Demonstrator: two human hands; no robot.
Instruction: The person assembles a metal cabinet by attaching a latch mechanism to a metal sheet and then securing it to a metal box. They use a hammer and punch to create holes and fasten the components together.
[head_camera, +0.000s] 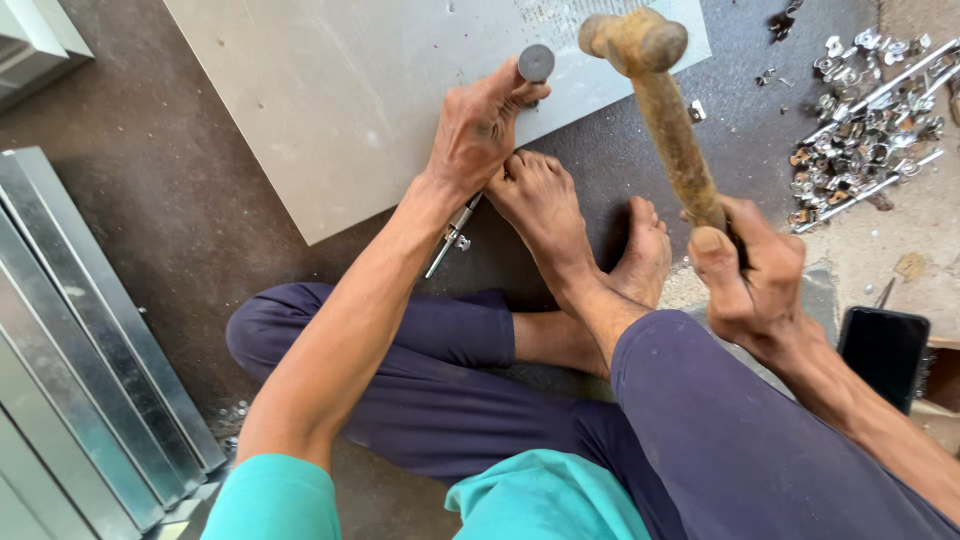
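I sit on the floor with my bare feet at the edge of a grey metal sheet. My left hand grips a steel punch held upright on the sheet, its round flat top showing above my fingers. My right hand is closed around the wooden handle of a rusty hammer. The hammer's head is raised just right of the punch top. A small metal rod lies on the floor under my left wrist.
Folded metal channels are stacked at the left. A heap of small metal fittings and rods lies at the upper right. A dark phone rests on the floor by my right wrist. Small screws are scattered near my left knee.
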